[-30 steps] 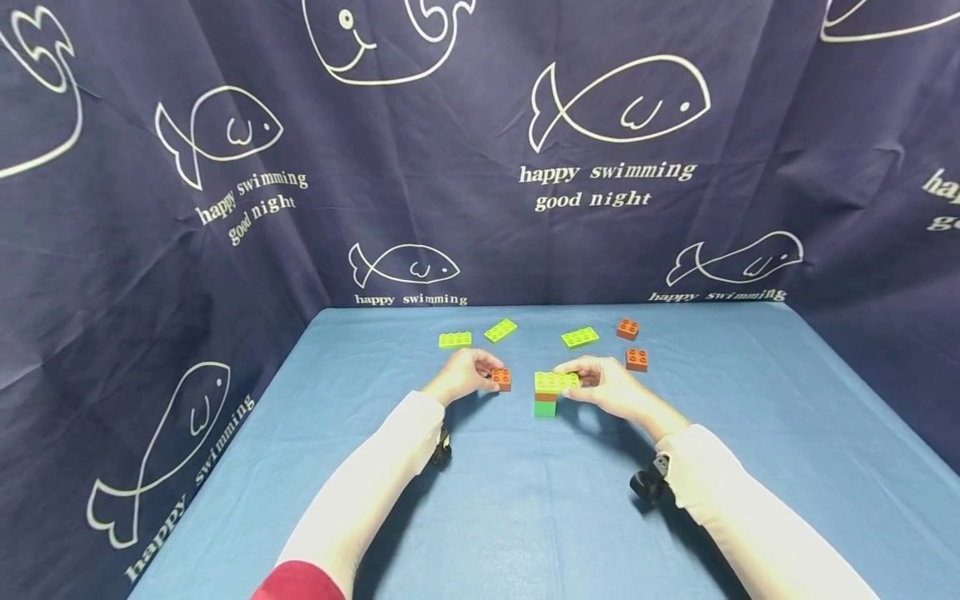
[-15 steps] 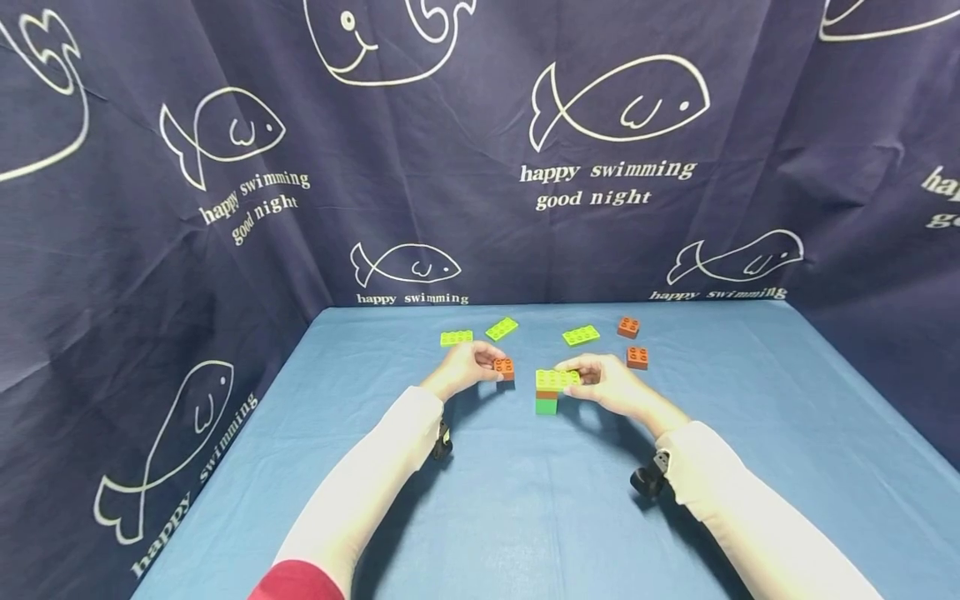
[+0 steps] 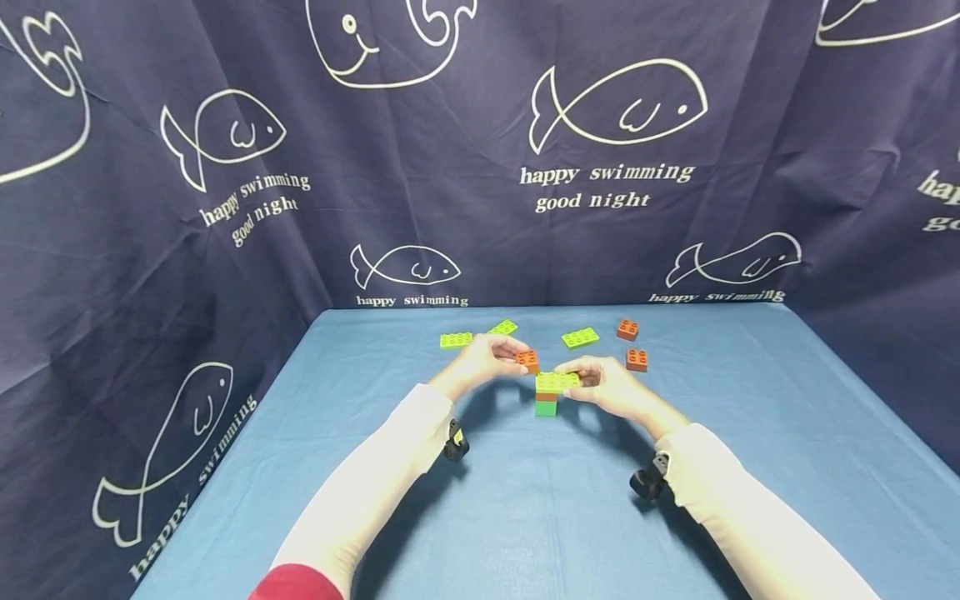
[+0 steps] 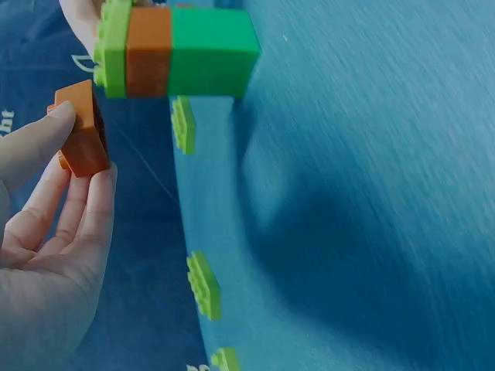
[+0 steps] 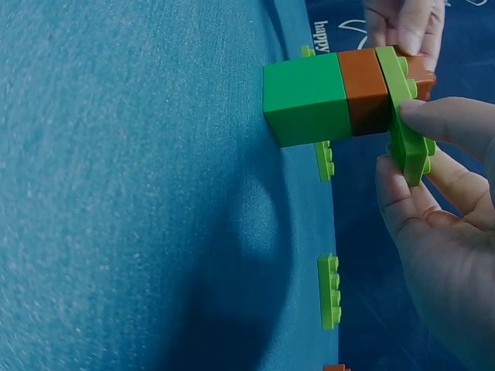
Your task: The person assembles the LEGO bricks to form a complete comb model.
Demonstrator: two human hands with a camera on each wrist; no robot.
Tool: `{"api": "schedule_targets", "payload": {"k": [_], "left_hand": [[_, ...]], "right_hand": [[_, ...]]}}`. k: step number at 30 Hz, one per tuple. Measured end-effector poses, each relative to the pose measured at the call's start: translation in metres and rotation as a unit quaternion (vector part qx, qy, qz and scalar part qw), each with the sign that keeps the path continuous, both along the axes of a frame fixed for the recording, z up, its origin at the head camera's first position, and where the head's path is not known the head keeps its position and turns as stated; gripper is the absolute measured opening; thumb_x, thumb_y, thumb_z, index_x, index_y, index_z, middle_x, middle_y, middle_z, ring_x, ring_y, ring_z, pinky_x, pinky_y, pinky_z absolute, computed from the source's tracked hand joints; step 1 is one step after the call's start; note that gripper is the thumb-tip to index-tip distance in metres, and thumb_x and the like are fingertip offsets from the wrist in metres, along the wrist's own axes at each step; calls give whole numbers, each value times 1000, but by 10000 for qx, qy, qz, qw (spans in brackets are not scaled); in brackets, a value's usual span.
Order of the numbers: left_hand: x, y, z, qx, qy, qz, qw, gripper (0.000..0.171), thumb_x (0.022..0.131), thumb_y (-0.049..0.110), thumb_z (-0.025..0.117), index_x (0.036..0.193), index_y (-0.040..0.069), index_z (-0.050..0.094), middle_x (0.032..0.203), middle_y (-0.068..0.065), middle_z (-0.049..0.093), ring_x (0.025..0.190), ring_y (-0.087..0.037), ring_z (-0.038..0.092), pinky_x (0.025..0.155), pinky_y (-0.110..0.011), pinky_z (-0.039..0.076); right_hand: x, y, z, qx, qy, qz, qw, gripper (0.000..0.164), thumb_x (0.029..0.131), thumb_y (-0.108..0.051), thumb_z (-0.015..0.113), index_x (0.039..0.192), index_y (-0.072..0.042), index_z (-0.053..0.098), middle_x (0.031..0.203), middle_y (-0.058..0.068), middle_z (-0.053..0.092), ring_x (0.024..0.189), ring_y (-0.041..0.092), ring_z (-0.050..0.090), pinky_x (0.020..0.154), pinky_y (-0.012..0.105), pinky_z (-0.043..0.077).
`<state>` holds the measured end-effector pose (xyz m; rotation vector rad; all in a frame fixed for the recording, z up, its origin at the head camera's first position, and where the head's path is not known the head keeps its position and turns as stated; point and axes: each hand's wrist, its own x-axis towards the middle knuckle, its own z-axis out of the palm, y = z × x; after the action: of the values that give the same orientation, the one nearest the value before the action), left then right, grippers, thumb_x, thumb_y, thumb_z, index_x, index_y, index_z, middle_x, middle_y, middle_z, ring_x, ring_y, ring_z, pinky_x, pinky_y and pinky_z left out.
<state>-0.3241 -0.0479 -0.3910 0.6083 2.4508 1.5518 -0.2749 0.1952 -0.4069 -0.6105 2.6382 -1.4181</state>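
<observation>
My left hand (image 3: 483, 362) pinches an orange-brown toy brick (image 3: 528, 361) between thumb and fingers, raised at the upper left of a small stack. In the left wrist view that brick (image 4: 83, 127) is apart from the stack, its underside facing the stack's side. The stack has a green block (image 5: 305, 100) at the bottom, an orange-brown brick (image 5: 365, 91) in the middle and a lime-green plate (image 3: 557, 382) on top, overhanging to the right. My right hand (image 3: 611, 387) grips the overhanging end of this plate, thumb in front and fingers behind.
Lime-green plates lie toward the back of the blue table: one at the left (image 3: 456, 340), one partly behind my left hand (image 3: 503, 327), one at the right (image 3: 581, 337). Two orange-brown bricks, a rear one (image 3: 627, 330) and a nearer one (image 3: 637, 360), lie beyond my right hand.
My left hand has lifted the orange-brown brick off the table and carried it right, up beside the stack's top. The right hand keeps its grip on the lime-green plate, almost unmoved.
</observation>
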Motion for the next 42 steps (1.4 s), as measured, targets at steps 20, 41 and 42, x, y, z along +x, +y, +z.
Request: {"api": "schedule_targets", "payload": {"k": [20, 41, 42], "left_hand": [[9, 18, 6, -40, 109, -363, 9993, 36, 75, 2, 81, 109, 5, 71, 107, -13, 72, 95, -16, 69, 85, -21, 55], [13, 21, 6, -150, 136, -528, 9984, 35, 75, 0, 80, 108, 3, 70, 108, -13, 72, 96, -17, 69, 85, -20, 54], [13, 22, 5, -182, 155, -523, 9983, 35, 75, 1, 80, 108, 4, 70, 108, -13, 72, 97, -17, 69, 85, -20, 54]], "right_hand": [[0, 0, -2, -123, -40, -36, 9999, 40, 86, -10, 72, 122, 3, 63, 114, 20, 67, 95, 16, 65, 80, 19, 51], [-3, 1, -5, -290, -35, -1, 9996, 41, 85, -9, 73, 122, 4, 63, 114, 21, 67, 94, 16, 64, 80, 19, 51], [-3, 2, -5, -275, -30, -12, 9996, 41, 85, -10, 73, 122, 4, 63, 115, 21, 66, 94, 15, 64, 80, 18, 50]]}}
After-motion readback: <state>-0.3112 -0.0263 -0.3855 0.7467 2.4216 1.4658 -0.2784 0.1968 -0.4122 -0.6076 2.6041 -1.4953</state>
